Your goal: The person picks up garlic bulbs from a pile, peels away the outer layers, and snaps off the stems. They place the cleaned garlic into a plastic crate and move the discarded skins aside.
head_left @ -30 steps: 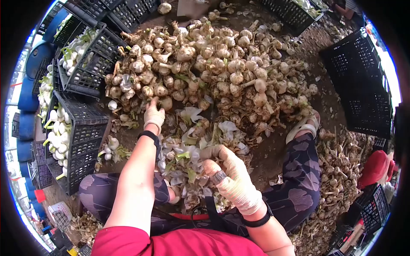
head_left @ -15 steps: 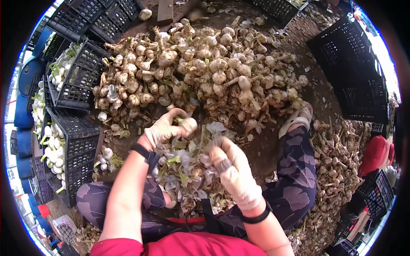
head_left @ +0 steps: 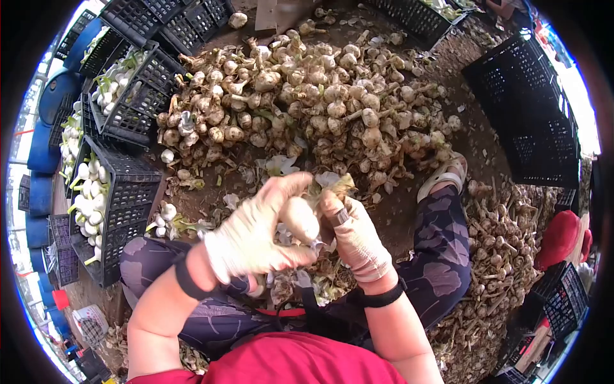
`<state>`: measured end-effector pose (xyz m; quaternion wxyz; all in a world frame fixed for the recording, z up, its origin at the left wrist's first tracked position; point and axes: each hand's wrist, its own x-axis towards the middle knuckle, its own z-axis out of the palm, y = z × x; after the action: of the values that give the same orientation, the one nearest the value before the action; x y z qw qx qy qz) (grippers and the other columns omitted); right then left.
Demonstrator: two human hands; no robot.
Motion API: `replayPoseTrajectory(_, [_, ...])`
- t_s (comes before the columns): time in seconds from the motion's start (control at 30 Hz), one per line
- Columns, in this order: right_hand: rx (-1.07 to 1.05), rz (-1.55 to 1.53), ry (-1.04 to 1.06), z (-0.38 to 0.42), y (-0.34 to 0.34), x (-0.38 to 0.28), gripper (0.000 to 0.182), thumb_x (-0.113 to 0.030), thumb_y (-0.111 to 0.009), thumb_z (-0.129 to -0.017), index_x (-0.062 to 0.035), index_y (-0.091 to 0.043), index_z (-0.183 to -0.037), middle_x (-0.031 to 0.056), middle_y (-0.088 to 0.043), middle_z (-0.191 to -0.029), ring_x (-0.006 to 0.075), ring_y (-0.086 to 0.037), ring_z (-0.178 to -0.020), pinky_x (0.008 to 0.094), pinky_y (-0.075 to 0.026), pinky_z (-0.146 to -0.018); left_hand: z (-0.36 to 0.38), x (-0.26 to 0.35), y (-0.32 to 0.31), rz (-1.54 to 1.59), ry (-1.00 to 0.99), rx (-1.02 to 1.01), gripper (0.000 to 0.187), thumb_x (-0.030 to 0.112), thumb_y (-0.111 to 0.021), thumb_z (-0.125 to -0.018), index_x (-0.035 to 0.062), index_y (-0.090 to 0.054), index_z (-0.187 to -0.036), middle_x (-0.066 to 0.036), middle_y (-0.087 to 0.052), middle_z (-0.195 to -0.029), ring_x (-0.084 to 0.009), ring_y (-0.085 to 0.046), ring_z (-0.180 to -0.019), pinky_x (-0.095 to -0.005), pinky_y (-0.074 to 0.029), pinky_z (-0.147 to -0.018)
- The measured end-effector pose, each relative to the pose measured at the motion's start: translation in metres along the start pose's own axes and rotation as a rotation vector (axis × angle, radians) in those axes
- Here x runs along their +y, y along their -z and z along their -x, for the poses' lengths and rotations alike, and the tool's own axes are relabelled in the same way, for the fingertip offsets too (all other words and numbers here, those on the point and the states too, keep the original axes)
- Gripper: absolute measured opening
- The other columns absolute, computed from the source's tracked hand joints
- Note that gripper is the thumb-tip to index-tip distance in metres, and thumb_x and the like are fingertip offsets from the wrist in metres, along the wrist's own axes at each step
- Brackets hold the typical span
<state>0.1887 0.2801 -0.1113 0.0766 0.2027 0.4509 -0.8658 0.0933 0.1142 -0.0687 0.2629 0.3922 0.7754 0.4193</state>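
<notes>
My left hand (head_left: 256, 224), in a pale work glove, curves around a smooth whitish garlic bulb (head_left: 299, 219) in front of my lap, thumb and fingers on either side of it. My right hand (head_left: 355, 242), also gloved, has its fingers closed at the bulb's leafy, brownish top (head_left: 339, 187), with a grey band around one finger. Loose peeled skins (head_left: 281, 165) lie on the ground beyond and below the hands. Farther ahead is a large pile of unpeeled garlic bulbs (head_left: 300, 89).
Black crates (head_left: 131, 217) with white bulbs stand at left, near blue barrels (head_left: 39, 192). A large black crate (head_left: 527, 109) is at right, above another garlic heap (head_left: 502, 249) and a red round object (head_left: 558, 240). A few white bulbs (head_left: 167, 212) lie beside my knee.
Both hands have come together, the left moving right and nearer with the bulb. My right hand now touches its top. The view has shifted slightly.
</notes>
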Motion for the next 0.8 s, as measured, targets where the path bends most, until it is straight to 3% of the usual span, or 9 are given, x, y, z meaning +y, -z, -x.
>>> replayPoseTrajectory(0.07, [0.002,-0.033,0.009,0.001,-0.002,0.002,0.03,-0.036,-0.057,-0.095,-0.0061,-0.062,-0.099,-0.0042,-0.061,-0.082,0.0034,-0.052,-0.071,0.0199,-0.043,-0.062,0.009,-0.011,-0.018,-0.171,-0.108,0.138,0.083,0.018,-0.088,-0.055,0.0081,-0.046,-0.125,-0.018,-0.052,-0.115,-0.0378,-0.054,-0.107,-0.0397,-0.045,-0.092])
replayPoseTrajectory(0.2, [-0.101,0.033,-0.179,0.007,0.006,-0.005,0.032,-0.039,-0.055,-0.095,-0.0081,-0.063,-0.095,-0.0063,-0.057,-0.08,0.0021,-0.046,-0.067,0.02,-0.037,-0.059,0.008,-0.028,-0.017,-0.297,-0.255,0.149,0.083,0.015,-0.084,-0.051,0.0112,-0.045,-0.124,-0.016,-0.049,-0.119,-0.0376,-0.056,-0.102,-0.0427,-0.05,-0.083])
replayPoseTrajectory(0.4, [-0.135,-0.04,-0.049,0.011,0.006,0.005,0.041,-0.045,-0.054,-0.094,-0.0049,-0.06,-0.103,-0.0037,-0.054,-0.08,0.0058,-0.047,-0.071,0.0225,-0.038,-0.063,-0.002,-0.027,-0.011,-0.487,-0.472,0.263,0.084,0.01,-0.082,-0.042,0.0127,-0.05,-0.119,-0.014,-0.052,-0.111,-0.0348,-0.058,-0.095,-0.0419,-0.052,-0.079])
replayPoseTrajectory(0.53, [-0.143,-0.036,-0.041,0.012,0.001,-0.002,0.044,-0.046,-0.054,-0.093,-0.0038,-0.059,-0.107,-0.0022,-0.055,-0.085,0.0068,-0.048,-0.075,0.0237,-0.04,-0.066,-0.001,-0.016,-0.003,-0.114,-0.309,0.176,0.076,0.003,-0.079,-0.051,0.0119,-0.048,-0.121,-0.014,-0.053,-0.109,-0.0311,-0.059,-0.091,-0.0362,-0.052,-0.079])
replayPoseTrajectory(0.6, [-0.155,0.157,-0.018,0.013,0.001,-0.014,0.037,-0.036,-0.055,-0.094,-0.0032,-0.058,-0.111,-0.0011,-0.057,-0.09,0.0071,-0.049,-0.08,0.0242,-0.041,-0.068,0.004,-0.015,-0.009,0.949,0.193,0.088,0.068,0.009,-0.079,-0.062,0.0085,-0.046,-0.121,-0.009,-0.054,-0.104,-0.0211,-0.058,-0.096,-0.0314,-0.048,-0.082])
replayPoseTrajectory(0.63, [-0.054,0.605,0.107,0.006,0.024,0.011,0.028,-0.023,-0.055,-0.094,-0.0028,-0.057,-0.113,-0.0006,-0.059,-0.091,0.0064,-0.051,-0.085,0.0248,-0.043,-0.07,0.005,-0.018,-0.013,0.909,0.178,0.137,0.069,0.011,-0.078,-0.064,0.0081,-0.044,-0.125,-0.005,-0.055,-0.105,-0.0144,-0.056,-0.097,-0.0308,-0.048,-0.084])
replayPoseTrajectory(0.67, [-0.054,0.605,0.107,0.004,0.013,0.009,0.028,-0.023,-0.055,-0.094,-0.0028,-0.057,-0.113,-0.0006,-0.059,-0.091,0.0064,-0.051,-0.085,0.0248,-0.043,-0.07,0.004,-0.018,-0.013,0.909,0.178,0.138,0.069,0.011,-0.078,-0.064,0.0081,-0.044,-0.125,-0.005,-0.055,-0.105,-0.0144,-0.056,-0.097,-0.0308,-0.048,-0.084])
replayPoseTrajectory(0.73, [0.087,-0.071,0.115,-0.002,-0.016,0.002,0.024,-0.015,-0.053,-0.094,-0.0027,-0.057,-0.114,-0.0005,-0.06,-0.092,0.007,-0.054,-0.083,0.0252,-0.045,-0.073,0.0,-0.019,-0.013,0.03,-0.106,0.244,0.071,0.006,-0.078,-0.065,0.0101,-0.043,-0.126,-0.006,-0.056,-0.104,-0.017,-0.06,-0.092,-0.0296,-0.051,-0.077])
replayPoseTrajectory(0.8, [0.11,-0.109,0.048,-0.002,-0.016,0.004,0.024,-0.016,-0.052,-0.094,-0.0017,-0.056,-0.114,-0.0003,-0.061,-0.094,0.007,-0.055,-0.083,0.0241,-0.046,-0.075,-0.003,-0.013,-0.015,0.04,-0.133,0.294,0.075,0.002,-0.076,-0.064,0.0106,-0.042,-0.13,-0.006,-0.057,-0.102,-0.0175,-0.062,-0.088,-0.0257,-0.051,-0.075])
